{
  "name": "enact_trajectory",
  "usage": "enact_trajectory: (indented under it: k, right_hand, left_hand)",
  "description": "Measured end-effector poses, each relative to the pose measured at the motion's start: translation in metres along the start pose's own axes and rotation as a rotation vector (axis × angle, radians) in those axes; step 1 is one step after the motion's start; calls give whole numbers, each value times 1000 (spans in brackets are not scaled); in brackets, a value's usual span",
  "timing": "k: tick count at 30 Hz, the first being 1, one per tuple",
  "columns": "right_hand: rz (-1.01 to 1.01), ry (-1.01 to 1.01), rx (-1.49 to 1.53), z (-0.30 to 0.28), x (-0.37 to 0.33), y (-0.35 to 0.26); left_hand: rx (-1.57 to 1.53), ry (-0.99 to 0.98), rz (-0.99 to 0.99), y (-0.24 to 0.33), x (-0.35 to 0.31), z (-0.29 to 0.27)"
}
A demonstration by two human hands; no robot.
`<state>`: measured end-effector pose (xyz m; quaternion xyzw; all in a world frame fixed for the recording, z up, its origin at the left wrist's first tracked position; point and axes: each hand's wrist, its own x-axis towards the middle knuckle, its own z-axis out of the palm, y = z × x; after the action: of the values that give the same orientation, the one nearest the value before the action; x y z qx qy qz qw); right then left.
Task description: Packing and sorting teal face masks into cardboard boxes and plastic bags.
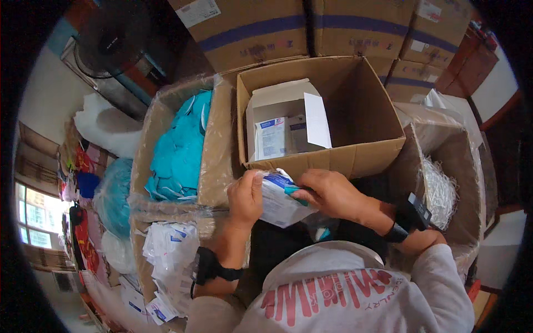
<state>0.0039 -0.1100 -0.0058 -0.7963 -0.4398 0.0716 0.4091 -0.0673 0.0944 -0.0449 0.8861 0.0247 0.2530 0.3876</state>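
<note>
My left hand is closed on the edge of a white and blue plastic packet, held low in front of the middle carton. Pinched in the fingers of my right hand is a folded teal fabric piece, right at the packet's upper edge. Whether the piece is partly inside the packet I cannot tell. Similar teal pieces fill a plastic-lined carton to the left. More flat white and blue packets lie in the compartment nearer me.
An open brown carton stands ahead, holding an open white box with small printed boxes inside. On the right, a lined carton contains thin white strands. Tall sealed cartons form a wall behind; a fan is far left.
</note>
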Motion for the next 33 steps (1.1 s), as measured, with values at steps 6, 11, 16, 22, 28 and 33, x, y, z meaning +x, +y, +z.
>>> enact_trajectory:
  k: [6,11,16,22,28,33]
  right_hand:
    - [53,495,493,-37,8,27]
    - [86,713,958,-92,14,32]
    - [173,91,911,-103,14,11]
    - [-21,-285,80,-44,28,-8]
    - [-57,-235,-377,-21,35,-13]
    - [19,-271,-450,-17,43,-21]
  left_hand:
    - [34,141,-20,-23,-9,3]
    - [33,143,-2,-31,-11,-5]
    - [5,174,147,-18,-4,-19]
    - [-22,162,290,-14,-1,-22]
    - [-57,109,283,-17,-8,-24]
    - [-60,98,289,-17,-10,-26]
